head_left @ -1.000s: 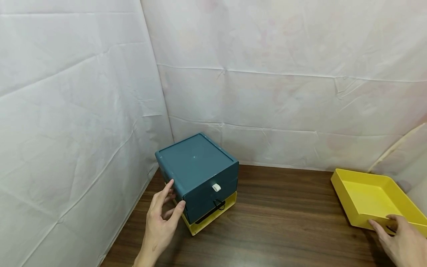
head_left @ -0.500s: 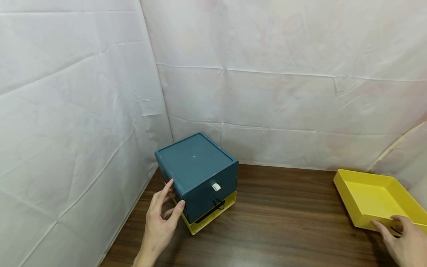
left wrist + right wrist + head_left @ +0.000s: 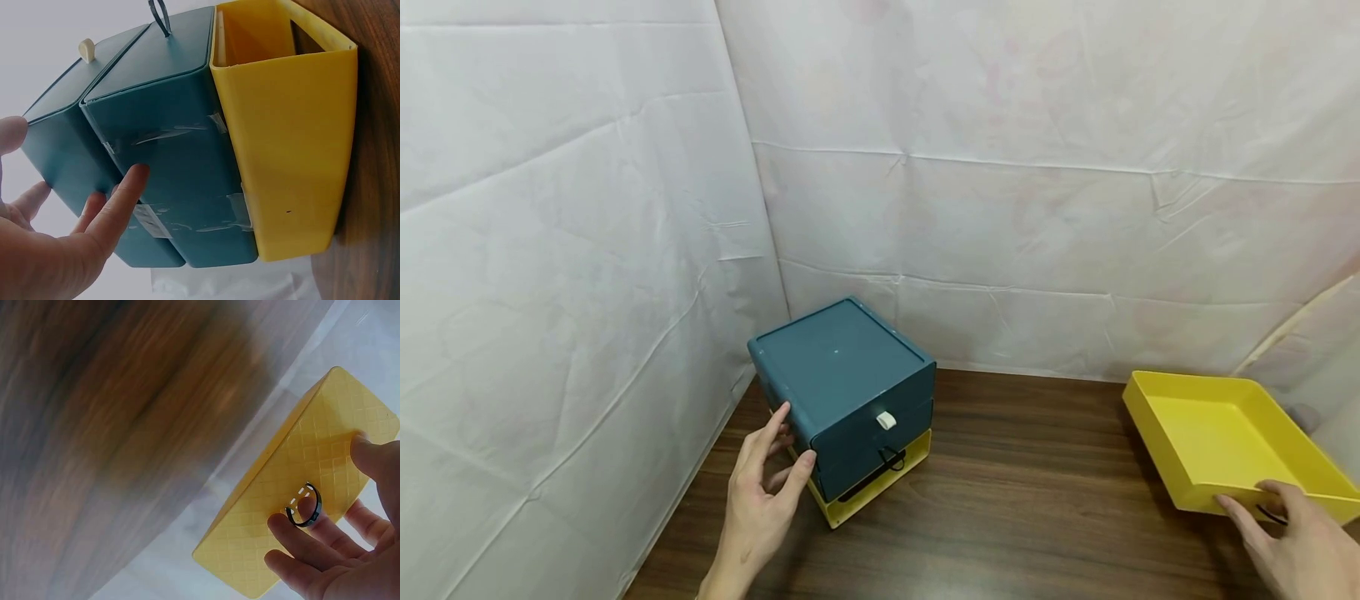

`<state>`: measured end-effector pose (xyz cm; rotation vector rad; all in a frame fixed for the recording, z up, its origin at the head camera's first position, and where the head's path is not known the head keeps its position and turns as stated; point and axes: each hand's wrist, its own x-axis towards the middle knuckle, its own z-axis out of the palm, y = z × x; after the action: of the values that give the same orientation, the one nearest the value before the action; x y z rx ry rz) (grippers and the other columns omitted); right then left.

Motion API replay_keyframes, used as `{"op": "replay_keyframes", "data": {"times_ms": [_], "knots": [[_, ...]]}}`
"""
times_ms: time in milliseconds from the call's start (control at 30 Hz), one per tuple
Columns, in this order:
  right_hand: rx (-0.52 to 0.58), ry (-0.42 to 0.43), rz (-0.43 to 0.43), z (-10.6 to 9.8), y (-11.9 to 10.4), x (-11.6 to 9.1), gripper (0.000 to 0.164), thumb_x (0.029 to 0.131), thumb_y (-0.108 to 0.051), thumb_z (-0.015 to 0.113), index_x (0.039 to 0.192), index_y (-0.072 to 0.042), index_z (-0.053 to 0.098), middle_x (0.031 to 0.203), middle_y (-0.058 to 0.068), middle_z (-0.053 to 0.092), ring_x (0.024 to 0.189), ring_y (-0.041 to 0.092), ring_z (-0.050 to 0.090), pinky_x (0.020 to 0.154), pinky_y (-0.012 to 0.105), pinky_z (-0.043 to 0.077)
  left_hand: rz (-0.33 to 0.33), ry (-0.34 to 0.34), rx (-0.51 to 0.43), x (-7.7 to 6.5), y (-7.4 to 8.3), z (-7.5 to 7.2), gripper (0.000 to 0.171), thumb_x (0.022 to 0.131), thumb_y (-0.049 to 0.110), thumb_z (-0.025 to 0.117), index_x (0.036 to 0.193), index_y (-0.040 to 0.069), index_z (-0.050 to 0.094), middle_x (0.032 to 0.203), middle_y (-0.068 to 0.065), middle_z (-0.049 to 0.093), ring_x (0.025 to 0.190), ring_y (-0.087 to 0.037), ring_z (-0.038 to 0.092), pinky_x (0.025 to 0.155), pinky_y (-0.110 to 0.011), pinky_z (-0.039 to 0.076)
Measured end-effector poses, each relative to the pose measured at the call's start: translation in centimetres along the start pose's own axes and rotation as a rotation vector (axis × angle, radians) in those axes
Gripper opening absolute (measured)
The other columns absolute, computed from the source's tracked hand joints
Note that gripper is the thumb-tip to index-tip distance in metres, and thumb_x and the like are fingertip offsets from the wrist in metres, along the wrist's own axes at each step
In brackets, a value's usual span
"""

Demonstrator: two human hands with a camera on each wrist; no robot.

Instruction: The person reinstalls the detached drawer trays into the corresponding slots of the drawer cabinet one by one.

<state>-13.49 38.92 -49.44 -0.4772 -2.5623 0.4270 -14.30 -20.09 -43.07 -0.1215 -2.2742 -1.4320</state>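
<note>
A dark teal stacked drawer unit (image 3: 842, 358) stands on a yellow frame (image 3: 880, 496) whose front is an open slot. My left hand (image 3: 760, 492) rests against the left side of the teal part. Its fingers lie extended along that side, and the thumb is at the front corner. Far to the right, my right hand (image 3: 1300, 533) grips a yellow drawer (image 3: 1225, 425) at its front wall. In the right wrist view its fingers are at the black loop (image 3: 315, 506) on the textured front. The drawer's inside shows no contents.
A white pull tab (image 3: 887, 421) and a black loop (image 3: 892, 459) stick out from the teal fronts. White sheets (image 3: 1015, 217) hang behind and at the left. The brown wooden table (image 3: 1030, 500) lies between the unit and the yellow drawer.
The yellow drawer and my right hand first shifted slightly right, then moved left toward the unit. My left hand and the unit have stayed in place.
</note>
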Motion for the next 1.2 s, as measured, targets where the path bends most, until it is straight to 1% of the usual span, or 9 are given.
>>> {"op": "replay_keyframes", "data": {"times_ms": [100,200,333,467,633,733,900,1033,1200], "knots": [[-0.032,-0.052,0.003,-0.4,-1.4,-0.6,0.065,0.094,-0.039,0.083,0.118,0.016,0.059,0.103,0.042,0.067,0.079,0.053,0.065,0.066,0.062,0.052,-0.004,0.0,0.001,0.0,0.0,-0.1,0.066,0.102,0.019,0.074,0.161,0.033,0.047,0.141,-0.01,0.055,0.128,-0.038,0.063,0.092,-0.037,0.064],[-0.033,-0.056,-0.029,-0.6,-2.8,-1.3,0.061,0.091,-0.04,0.085,0.116,0.01,0.063,0.099,0.036,0.069,0.073,0.047,0.065,0.063,0.061,0.052,-0.009,0.001,0.005,0.0,0.1,-0.1,0.066,0.103,0.019,0.074,0.161,0.033,0.047,0.14,-0.01,0.055,0.128,-0.037,0.063,0.092,-0.037,0.064],[0.001,-0.025,-0.109,-0.8,-4.5,-2.1,0.055,0.089,-0.04,0.087,0.114,0.005,0.067,0.096,0.031,0.071,0.07,0.042,0.066,0.058,0.06,0.052,-0.015,-0.002,0.006,0.0,0.1,-0.2,0.066,0.103,0.02,0.074,0.161,0.034,0.047,0.141,-0.01,0.055,0.128,-0.037,0.063,0.092,-0.036,0.064],[0.045,-0.002,-0.171,-1.0,-5.8,-3.0,0.052,0.089,-0.04,0.087,0.113,0.001,0.069,0.098,0.029,0.072,0.07,0.043,0.066,0.053,0.059,0.052,-0.018,-0.007,0.004,-0.1,0.1,-0.3,0.066,0.103,0.02,0.074,0.161,0.034,0.047,0.141,-0.01,0.054,0.129,-0.038,0.063,0.092,-0.036,0.064],[0.096,0.068,-0.237,-1.0,-7.0,-4.0,0.05,0.087,-0.039,0.089,0.113,-0.002,0.07,0.102,0.031,0.073,0.061,0.039,0.064,0.044,0.05,0.048,-0.019,-0.009,0.005,-0.1,0.1,-0.2,0.066,0.103,0.02,0.074,0.161,0.034,0.046,0.141,-0.01,0.054,0.128,-0.038,0.063,0.092,-0.036,0.064],[0.122,0.106,-0.26,-0.9,-7.6,-4.8,0.049,0.083,-0.038,0.092,0.113,-0.005,0.071,0.098,0.025,0.075,0.061,0.036,0.064,0.043,0.045,0.047,-0.021,-0.012,0.005,-0.1,0.2,-0.2,0.066,0.103,0.02,0.074,0.162,0.034,0.046,0.141,-0.01,0.054,0.129,-0.038,0.063,0.092,-0.036,0.064],[0.161,0.151,-0.294,-0.8,-8.8,-6.2,0.05,0.074,-0.036,0.098,0.11,-0.01,0.074,0.094,0.014,0.077,0.069,0.035,0.068,0.046,0.036,0.048,-0.016,-0.01,0.006,-0.1,0.2,-0.2,0.066,0.103,0.019,0.074,0.161,0.034,0.047,0.141,-0.01,0.055,0.128,-0.037,0.063,0.092,-0.036,0.064],[0.172,0.147,-0.304,-0.8,-10.0,-7.4,0.053,0.067,-0.035,0.101,0.108,-0.013,0.076,0.093,0.011,0.077,0.069,0.03,0.069,0.045,0.027,0.045,-0.006,-0.003,0.007,-0.1,0.1,-0.3,0.066,0.103,0.018,0.074,0.161,0.033,0.047,0.14,-0.009,0.055,0.128,-0.037,0.063,0.092,-0.035,0.064],[0.194,0.128,-0.325,-0.8,-11.6,-8.9,0.053,0.064,-0.033,0.102,0.107,-0.018,0.076,0.092,0.007,0.076,0.067,0.025,0.069,0.045,0.025,0.043,-0.004,-0.001,0.008,-0.1,0.1,-0.4,0.066,0.103,0.017,0.074,0.161,0.032,0.047,0.14,-0.009,0.055,0.128,-0.037,0.063,0.092,-0.035,0.064]]}}
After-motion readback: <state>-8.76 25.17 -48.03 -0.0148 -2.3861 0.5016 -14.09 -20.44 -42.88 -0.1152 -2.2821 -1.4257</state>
